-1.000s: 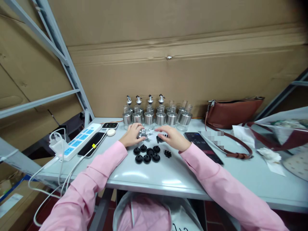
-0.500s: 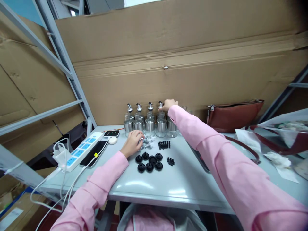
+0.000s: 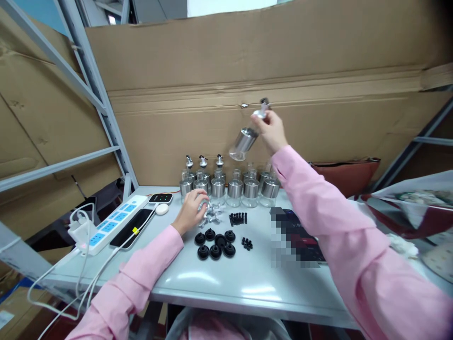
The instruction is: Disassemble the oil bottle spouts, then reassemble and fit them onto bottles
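Note:
My right hand [image 3: 271,130] holds a glass oil bottle with a steel band and metal pourer [image 3: 245,139] lifted high and tilted, above the row of similar bottles [image 3: 226,184] at the back of the table. My left hand [image 3: 191,210] rests on the table, fingers on a small pile of shiny metal pourer spouts [image 3: 212,213]. In front lie several black rubber stoppers [image 3: 214,243] and two clusters of small black parts [image 3: 238,218].
A grey table [image 3: 247,278] carries a blue-and-white power strip [image 3: 109,224], a black phone [image 3: 132,225] with cables, a small white round object [image 3: 162,208] and a blurred phone [image 3: 295,236]. A brown bag [image 3: 345,174] stands back right. Cardboard walls behind; metal shelving left.
My right hand left the small parts, reached to the bottle row, then lifted one bottle with a pourer up and tilted it. My left hand stayed at the metal spouts.

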`<state>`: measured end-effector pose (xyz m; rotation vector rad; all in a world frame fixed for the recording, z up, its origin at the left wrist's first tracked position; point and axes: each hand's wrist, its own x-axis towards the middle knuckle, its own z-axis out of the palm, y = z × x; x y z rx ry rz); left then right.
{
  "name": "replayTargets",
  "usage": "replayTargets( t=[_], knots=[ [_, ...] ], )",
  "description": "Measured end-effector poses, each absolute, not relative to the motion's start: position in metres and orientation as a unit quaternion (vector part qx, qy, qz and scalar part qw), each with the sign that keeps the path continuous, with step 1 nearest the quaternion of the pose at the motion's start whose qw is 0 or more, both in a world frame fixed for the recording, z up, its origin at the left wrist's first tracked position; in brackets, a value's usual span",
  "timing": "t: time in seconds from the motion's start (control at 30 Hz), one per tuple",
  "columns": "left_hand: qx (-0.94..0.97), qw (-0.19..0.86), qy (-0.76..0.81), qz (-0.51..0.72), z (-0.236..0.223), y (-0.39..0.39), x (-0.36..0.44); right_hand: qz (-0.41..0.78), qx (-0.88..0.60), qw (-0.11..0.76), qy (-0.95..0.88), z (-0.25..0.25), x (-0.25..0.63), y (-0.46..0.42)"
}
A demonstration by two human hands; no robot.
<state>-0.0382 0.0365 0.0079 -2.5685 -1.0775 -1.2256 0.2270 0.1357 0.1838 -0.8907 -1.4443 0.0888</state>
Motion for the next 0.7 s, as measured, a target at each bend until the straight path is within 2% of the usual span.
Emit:
replayTargets(
  t=[0.07, 0.13, 0.27, 0.37, 0.47, 0.57, 0.7],
  knots=[
    [-0.82, 0.037, -0.346, -0.454, 0.021, 0.041, -0.029, 0.097, -0.326, 0.692, -0.637, 0.186, 0.227, 0.109],
    [-0.793, 0.024, -0.331, -0.51, 0.043, 0.046, -0.018, 0.168, -0.295, 0.688, -0.641, 0.175, 0.22, 0.075],
    [-0.786, -0.088, -0.304, -0.531, 0.097, 0.051, -0.001, 0.338, -0.294, 0.596, -0.666, 0.129, 0.192, 0.018],
    [-0.803, -0.173, -0.277, -0.498, 0.124, 0.041, -0.002, 0.391, -0.287, 0.532, -0.694, 0.097, 0.173, 0.0],
    [-0.853, -0.202, -0.287, -0.387, 0.133, 0.025, -0.007, 0.308, -0.316, 0.479, -0.759, 0.079, 0.164, -0.003],
    [-0.883, -0.177, -0.33, -0.285, 0.132, 0.012, -0.006, 0.19, -0.368, 0.442, -0.796, 0.073, 0.163, -0.002],
    [-0.89, -0.147, -0.358, -0.239, 0.129, 0.007, 0.0, 0.042, -0.422, 0.434, -0.795, 0.069, 0.166, -0.001]
  ],
)
